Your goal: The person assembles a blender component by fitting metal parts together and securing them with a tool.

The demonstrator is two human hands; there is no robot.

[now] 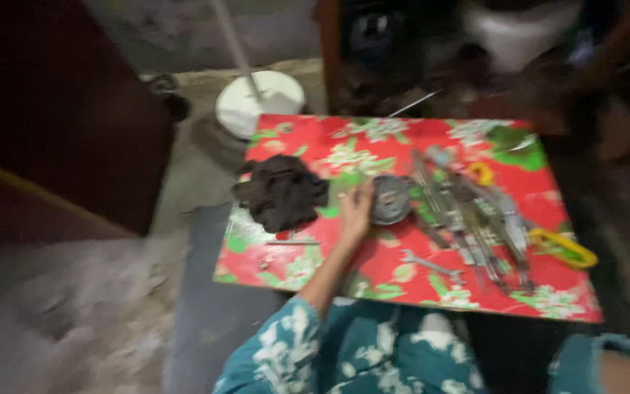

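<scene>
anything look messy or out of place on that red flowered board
The crumpled dark cloth lies bunched and hangs over the red flowered board's left edge. The grey metal tools lie piled crisscross rather than in rows. The left hand rests beside a round grey metal part.

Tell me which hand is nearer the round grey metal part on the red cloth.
Left. The left hand rests right beside the round grey metal part, on its left edge. The right hand is not visible; only that arm's sleeve shows at the bottom corner.

Motion blur smears the tools (475,219) right of the left hand (355,211), so single pieces cannot be told. The right hand lies beyond the frame's edge.
</scene>
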